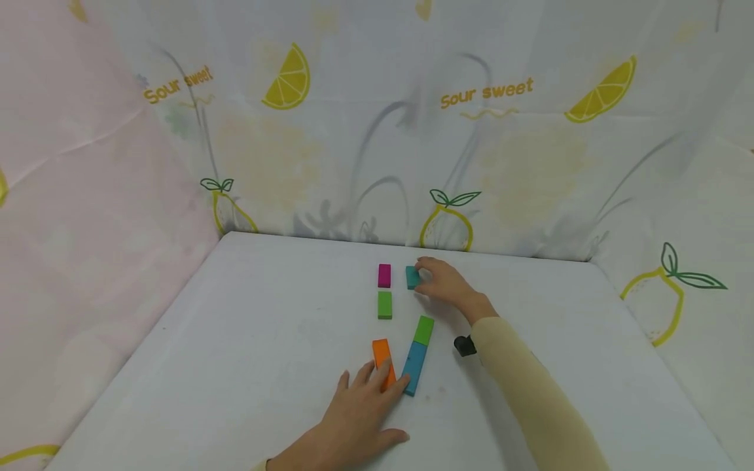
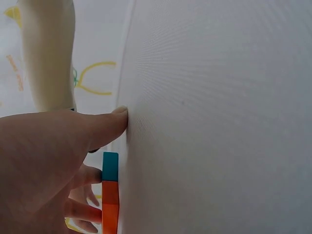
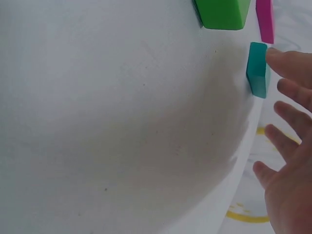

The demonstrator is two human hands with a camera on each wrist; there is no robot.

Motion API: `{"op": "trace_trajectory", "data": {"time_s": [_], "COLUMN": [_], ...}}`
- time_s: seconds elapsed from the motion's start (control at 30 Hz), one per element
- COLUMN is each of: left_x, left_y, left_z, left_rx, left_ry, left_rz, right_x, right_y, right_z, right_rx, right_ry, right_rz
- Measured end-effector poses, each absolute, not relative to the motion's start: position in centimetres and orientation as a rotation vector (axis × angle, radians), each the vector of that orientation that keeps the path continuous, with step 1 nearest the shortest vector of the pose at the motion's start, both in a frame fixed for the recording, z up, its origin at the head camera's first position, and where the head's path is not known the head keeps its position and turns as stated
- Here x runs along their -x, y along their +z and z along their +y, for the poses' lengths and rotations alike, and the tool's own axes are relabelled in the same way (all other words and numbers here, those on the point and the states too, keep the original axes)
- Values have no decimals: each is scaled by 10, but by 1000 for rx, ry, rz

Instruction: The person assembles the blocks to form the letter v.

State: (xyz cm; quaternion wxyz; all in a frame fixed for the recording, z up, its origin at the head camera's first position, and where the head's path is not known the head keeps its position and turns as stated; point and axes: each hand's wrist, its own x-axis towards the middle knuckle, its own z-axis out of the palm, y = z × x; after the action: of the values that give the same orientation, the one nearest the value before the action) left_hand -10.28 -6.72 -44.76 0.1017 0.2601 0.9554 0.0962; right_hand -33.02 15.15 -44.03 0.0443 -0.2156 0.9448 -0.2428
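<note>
My left hand (image 1: 356,415) lies low over the table, its fingers extended. Its fingers overlap an orange block (image 1: 381,351), and the index fingertip meets the near end of a blue block (image 1: 415,363). A green block (image 1: 424,330) adjoins the blue one's far end. Farther back, my right hand (image 1: 443,282) reaches a teal block (image 1: 412,278) from the right. In the right wrist view the thumb tip (image 3: 274,54) is at the teal block's edge, while the other fingers are spread and loosely bent above it. A magenta block (image 1: 384,275) stands to its left.
Another green block (image 1: 385,305) sits just nearer than the magenta one. Beside the right wrist shows a small black object (image 1: 465,345). The white table (image 1: 265,327) ends at a lemon-printed cloth backdrop (image 1: 353,150), with more cloth at both sides.
</note>
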Motion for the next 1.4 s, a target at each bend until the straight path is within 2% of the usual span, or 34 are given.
{"op": "trace_trajectory", "data": {"time_s": [0.4, 1.4], "left_x": [104, 103], "left_y": [-447, -449], "left_z": [-67, -65], "left_rx": [-779, -779], "left_ry": [309, 292], "left_rz": [2802, 2807], "right_x": [330, 331], "right_y": [-445, -443], "right_z": [144, 141], "right_rx": [700, 591], "right_ry": [-690, -713], "right_rz": [2890, 2899]}}
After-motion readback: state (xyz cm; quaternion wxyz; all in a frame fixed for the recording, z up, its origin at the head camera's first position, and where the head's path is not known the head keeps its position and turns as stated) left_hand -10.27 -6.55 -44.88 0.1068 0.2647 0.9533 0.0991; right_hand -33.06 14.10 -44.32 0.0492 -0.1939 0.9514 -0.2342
